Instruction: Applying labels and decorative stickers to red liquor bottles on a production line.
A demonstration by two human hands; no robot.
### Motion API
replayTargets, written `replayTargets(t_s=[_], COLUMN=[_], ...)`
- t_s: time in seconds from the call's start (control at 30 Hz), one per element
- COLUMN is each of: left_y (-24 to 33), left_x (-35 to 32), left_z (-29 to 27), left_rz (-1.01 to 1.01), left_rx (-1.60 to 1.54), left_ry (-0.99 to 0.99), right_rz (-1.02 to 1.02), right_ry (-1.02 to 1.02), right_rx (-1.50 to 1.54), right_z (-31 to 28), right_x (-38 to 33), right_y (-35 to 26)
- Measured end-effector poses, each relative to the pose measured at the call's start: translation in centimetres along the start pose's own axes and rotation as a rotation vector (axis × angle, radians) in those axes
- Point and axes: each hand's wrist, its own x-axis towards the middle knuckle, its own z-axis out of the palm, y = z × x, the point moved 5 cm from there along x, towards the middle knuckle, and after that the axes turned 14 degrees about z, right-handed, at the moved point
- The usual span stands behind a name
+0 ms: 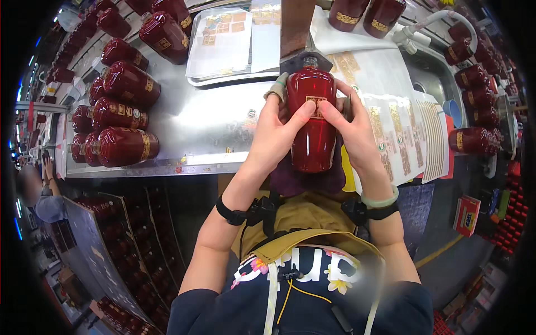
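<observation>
A dark red glass bottle (312,146) lies in front of me at the bench edge, its neck pointing away from me and its base toward me. My left hand (279,120) and my right hand (353,120) grip it from both sides. Both thumbs press on a small gold label (316,101) on its front. Light-coloured covers wrap some of my left fingers. A dark purple cloth (306,181) shows beneath the bottle's base. Just right of my right hand are white sheets with gold label stickers (393,131).
Several red bottles (125,146) lie stacked on the metal bench (195,120) to the left. A tray (192,78) holding label sheets sits behind. At right are a sink (432,70), a white faucet (407,39) and a blue cup (453,113). Another person (47,204) is far left.
</observation>
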Motion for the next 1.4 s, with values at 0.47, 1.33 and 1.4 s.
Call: replayTargets(t_s=[0.47, 1.33, 1.4], left_y=[-0.4, -0.4, -0.4], left_x=[0.1, -0.3, -0.3], left_z=[-0.3, -0.1, -0.1], left_rz=[0.002, 0.052, 0.057], left_rx=[-0.02, -0.06, -0.049], left_ry=[0.02, -0.001, 0.007], right_rz=[0.008, -0.282, -0.272], right_ry=[0.018, 0.17, 0.175], right_rx=[-0.056, -0.453, -0.452], right_z=[-0.2, 0.1, 0.1], right_x=[0.1, -5.8, -5.7], right_y=[-0.2, -1.9, -1.7])
